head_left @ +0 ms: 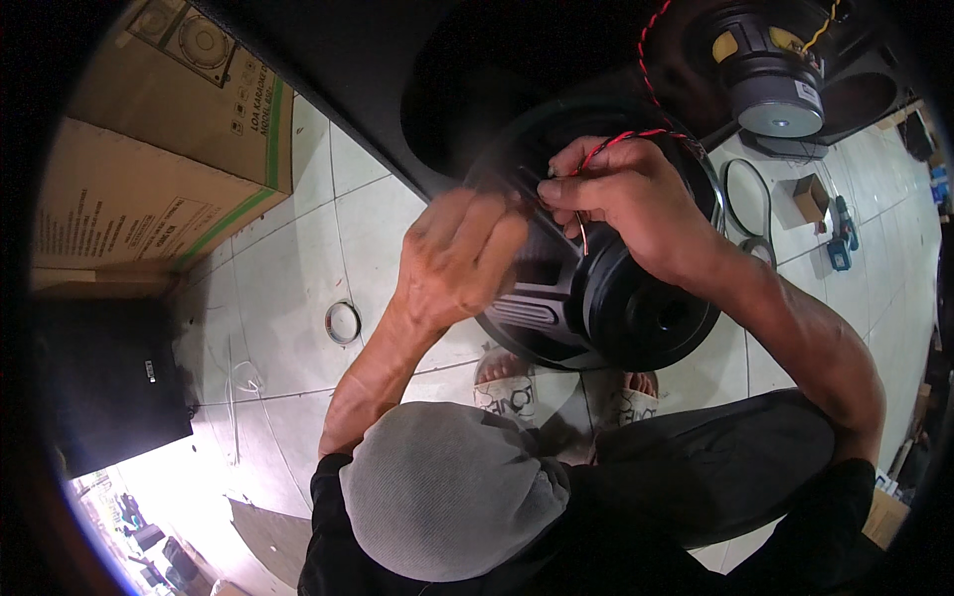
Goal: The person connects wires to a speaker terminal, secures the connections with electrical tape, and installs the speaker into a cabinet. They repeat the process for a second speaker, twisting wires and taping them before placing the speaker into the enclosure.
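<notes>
Wiring unfinished, by appearance: red-black wire point(636, 134) pinched in right hand point(621, 194) at rim of speaker driver point(606, 298), held above tiled floor point(288, 288); left hand point(462, 253) blurred, fingers curled against frame, grip unclear.

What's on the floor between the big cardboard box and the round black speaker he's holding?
In the head view, a small metal ring lies on the white floor tiles, between the cardboard box and the black speaker. The rest is bare tile.
</notes>
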Motion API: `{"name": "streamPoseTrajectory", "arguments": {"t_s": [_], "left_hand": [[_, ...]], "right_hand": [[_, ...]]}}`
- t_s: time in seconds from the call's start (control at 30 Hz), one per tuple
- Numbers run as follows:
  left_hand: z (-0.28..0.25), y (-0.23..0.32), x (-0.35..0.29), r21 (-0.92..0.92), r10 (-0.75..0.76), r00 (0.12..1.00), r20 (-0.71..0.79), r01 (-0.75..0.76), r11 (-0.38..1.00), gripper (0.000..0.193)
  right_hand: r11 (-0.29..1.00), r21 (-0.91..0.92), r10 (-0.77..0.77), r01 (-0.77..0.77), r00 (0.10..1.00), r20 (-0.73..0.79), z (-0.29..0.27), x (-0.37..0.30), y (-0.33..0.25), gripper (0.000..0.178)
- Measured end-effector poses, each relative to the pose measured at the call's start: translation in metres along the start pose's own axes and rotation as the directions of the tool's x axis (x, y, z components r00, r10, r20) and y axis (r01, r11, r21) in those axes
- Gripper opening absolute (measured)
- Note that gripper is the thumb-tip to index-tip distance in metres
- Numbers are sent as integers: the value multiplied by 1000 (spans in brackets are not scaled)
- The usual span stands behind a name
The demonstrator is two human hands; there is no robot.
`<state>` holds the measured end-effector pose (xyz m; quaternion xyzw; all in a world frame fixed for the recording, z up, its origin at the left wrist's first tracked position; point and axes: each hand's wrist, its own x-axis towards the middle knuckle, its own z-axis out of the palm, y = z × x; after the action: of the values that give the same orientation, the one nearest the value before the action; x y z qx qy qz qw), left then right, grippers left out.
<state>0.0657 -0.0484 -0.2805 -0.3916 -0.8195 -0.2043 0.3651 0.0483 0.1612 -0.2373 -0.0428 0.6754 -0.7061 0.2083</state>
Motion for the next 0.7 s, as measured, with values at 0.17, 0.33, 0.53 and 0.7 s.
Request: {"name": "streamPoseTrajectory", "arguments": {"t_s": [0.17,0.33,0.53,0.7], "left_hand": [[-4,12,-3,-500,-517,848,119,501,707,16],[-4,16,-3,-547,-470,297,831,587,-597,27],[5,11,-4,-333,-345,934,96,357,873,11],[8,5,-11,-317,-288,957,26,281,906,15]], "right_hand": [[986,-106,-130,131,991,12,-5,6,1,18],[952,-186,-244,244,970,23,-7,4,1,19],[984,-129,-117,121,992,42,-7,3,2,16],[999,29,16,-18,998,58,-11,6,1,18]]}}
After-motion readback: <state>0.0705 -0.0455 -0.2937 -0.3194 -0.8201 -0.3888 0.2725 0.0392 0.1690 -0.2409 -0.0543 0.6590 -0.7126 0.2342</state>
